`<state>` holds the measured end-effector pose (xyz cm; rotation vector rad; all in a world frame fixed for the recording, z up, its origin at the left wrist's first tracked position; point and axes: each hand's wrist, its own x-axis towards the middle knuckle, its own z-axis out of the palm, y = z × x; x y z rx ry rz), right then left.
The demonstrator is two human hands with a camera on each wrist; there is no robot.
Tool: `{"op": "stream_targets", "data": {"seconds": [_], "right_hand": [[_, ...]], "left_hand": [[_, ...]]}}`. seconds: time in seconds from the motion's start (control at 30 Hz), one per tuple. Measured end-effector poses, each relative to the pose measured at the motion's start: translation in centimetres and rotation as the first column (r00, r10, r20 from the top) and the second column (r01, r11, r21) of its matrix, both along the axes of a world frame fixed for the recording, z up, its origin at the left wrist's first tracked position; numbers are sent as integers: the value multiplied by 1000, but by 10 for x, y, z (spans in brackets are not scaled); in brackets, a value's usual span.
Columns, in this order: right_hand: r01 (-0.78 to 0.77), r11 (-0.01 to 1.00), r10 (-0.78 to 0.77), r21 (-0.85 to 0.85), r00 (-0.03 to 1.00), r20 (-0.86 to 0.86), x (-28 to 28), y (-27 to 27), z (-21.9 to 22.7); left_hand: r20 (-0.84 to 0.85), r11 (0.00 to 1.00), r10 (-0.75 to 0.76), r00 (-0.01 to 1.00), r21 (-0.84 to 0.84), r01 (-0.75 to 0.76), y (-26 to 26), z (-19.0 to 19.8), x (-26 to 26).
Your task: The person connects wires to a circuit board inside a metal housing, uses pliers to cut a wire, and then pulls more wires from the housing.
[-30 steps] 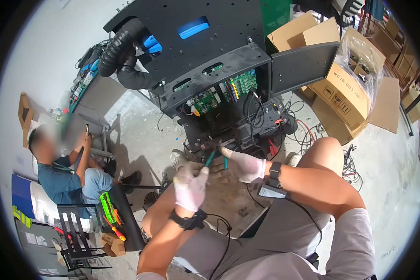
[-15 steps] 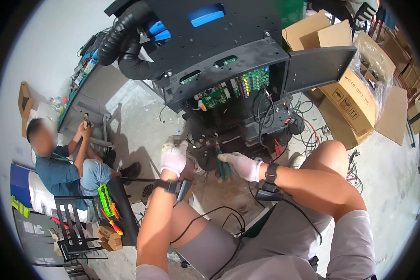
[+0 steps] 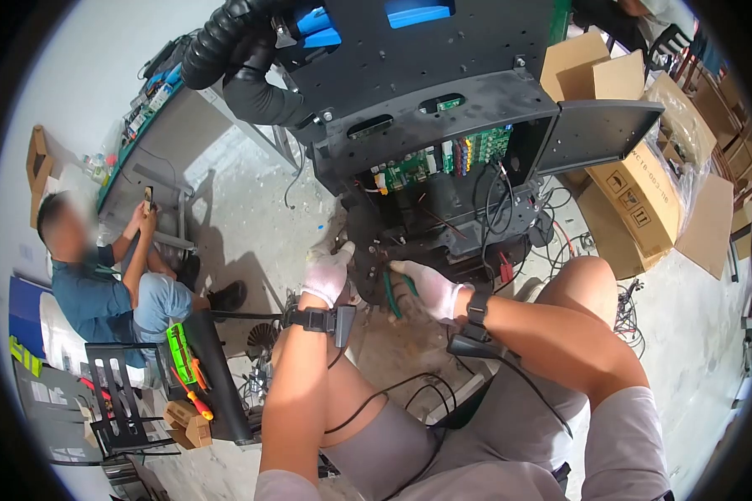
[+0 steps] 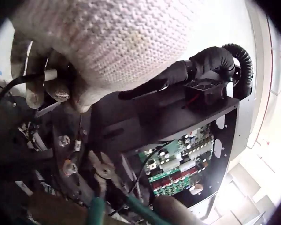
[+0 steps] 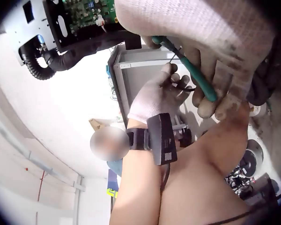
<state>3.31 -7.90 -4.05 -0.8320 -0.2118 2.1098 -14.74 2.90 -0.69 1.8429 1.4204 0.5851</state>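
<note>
My gloved left hand (image 3: 326,271) is at the lower front of a black machine (image 3: 430,125), its fingers curled around a black cable (image 4: 21,83) with a white label. In the right wrist view, thumb and finger of that left hand (image 5: 154,96) pinch a thin dark end of it. My gloved right hand (image 3: 430,290) holds green-handled cutting pliers (image 4: 103,171), handles spread and jaws parted. The jaws point into the machine's lower part near a labelled wire (image 4: 78,144). Green circuit boards (image 3: 414,171) show inside the open housing.
An open door panel (image 3: 597,138) juts right from the machine, beside cardboard boxes (image 3: 635,200). Loose cables (image 3: 560,221) lie on the floor. At left, a seated person (image 3: 100,267) holds a phone; a screwdriver (image 3: 199,403) lies near a black chair (image 3: 125,392).
My left hand has come away from the pliers to the left and now holds the black cable. The right hand keeps the pliers. The head view has shifted, with the machine further right.
</note>
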Motion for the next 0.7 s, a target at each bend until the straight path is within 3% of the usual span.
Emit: {"op": "stream_targets", "data": {"seconds": [0.23,0.3,0.33,0.4,0.43,0.5,0.57,0.63,0.67,0.7], "right_hand": [[6,1000,-6,8,999,-41,-9,14,-21],[68,994,-81,88,984,161,-12,18,-22],[70,994,-83,87,983,162,-13,19,-22],[90,980,-149,175,921,361,-13,18,-17],[91,980,-150,175,920,361,-15,18,-13],[42,998,-64,53,847,528,-20,15,-1],[53,998,-54,18,825,562,-22,3,25],[-9,999,-17,43,826,564,-23,-10,22],[-6,999,-19,43,826,564,-23,-16,19],[-6,987,-87,162,823,562,-23,-22,17]], "left_hand": [[60,1000,15,998,-16,-14,-4,10,10],[116,1000,2,993,12,-4,-5,6,10],[170,999,-12,985,45,4,-5,4,10],[135,998,-14,991,57,6,-2,-1,7],[99,997,-14,995,70,7,1,-4,5],[89,996,25,996,85,-32,11,-27,-2],[80,992,65,995,99,-72,19,-31,-11],[86,941,201,976,261,-217,28,-21,-18],[86,941,198,976,261,-214,27,-18,-19],[238,956,255,937,82,-281,22,-4,-16]]}}
